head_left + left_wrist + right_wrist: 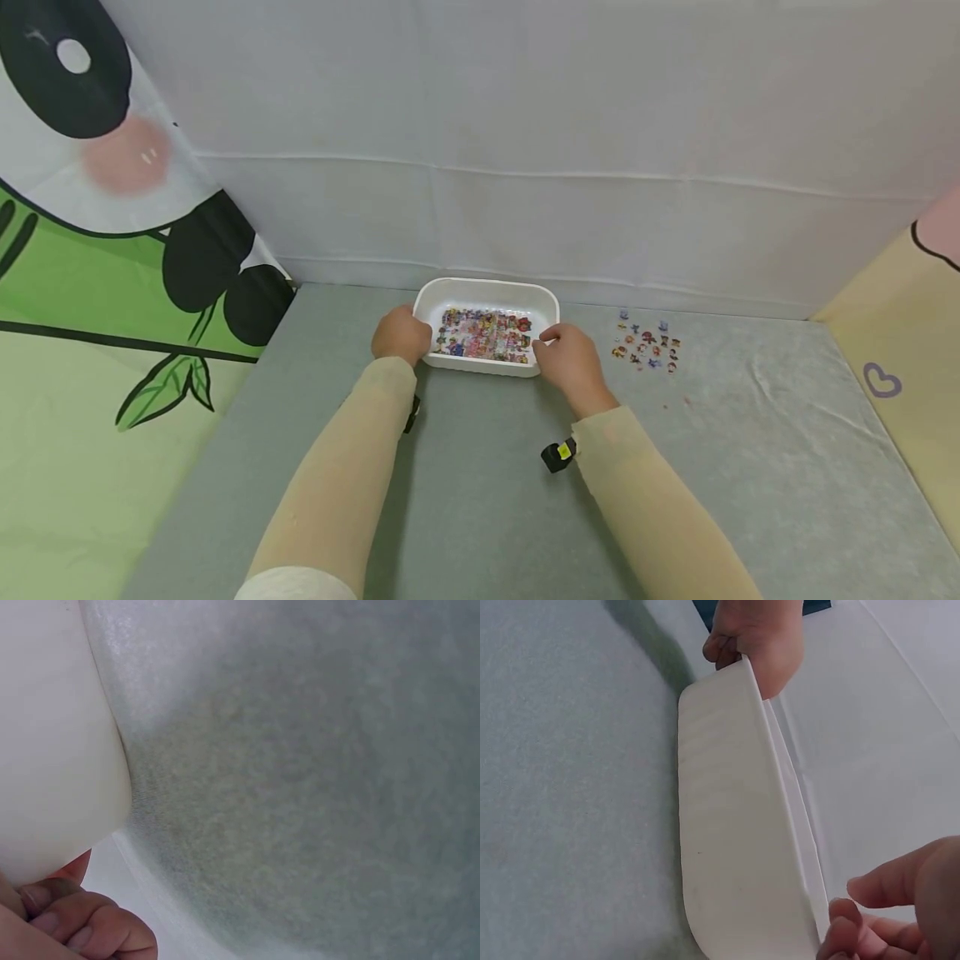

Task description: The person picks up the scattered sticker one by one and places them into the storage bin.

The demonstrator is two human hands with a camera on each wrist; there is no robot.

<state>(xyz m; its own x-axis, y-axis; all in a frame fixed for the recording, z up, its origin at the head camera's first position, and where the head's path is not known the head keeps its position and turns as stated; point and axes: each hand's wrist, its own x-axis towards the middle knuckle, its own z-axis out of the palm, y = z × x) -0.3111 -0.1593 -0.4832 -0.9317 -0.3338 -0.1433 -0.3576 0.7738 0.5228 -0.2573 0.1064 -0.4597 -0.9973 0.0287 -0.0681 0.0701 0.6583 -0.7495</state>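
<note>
A white rectangular tray (483, 367) sits on the grey cloth near the back wall. Inside lie many tiny colourful character cutouts (487, 333). My left hand (402, 335) grips the tray's left end, its thumb over the rim and fingers curled against the outside. In the left wrist view, those curled fingers (94, 926) show beside the tray's white wall (60, 750). My right hand (570, 362) is at the opposite end. Seen from the right wrist, its bent fingers (844, 930) are right at the rim and its thumb stands apart above them.
Several similar small cutouts (647, 343) lie scattered on the grey cloth (750, 467) to the tray's right. A white sheet (525, 192) hangs behind. Printed panels stand at the left (187, 400) and right (900, 333).
</note>
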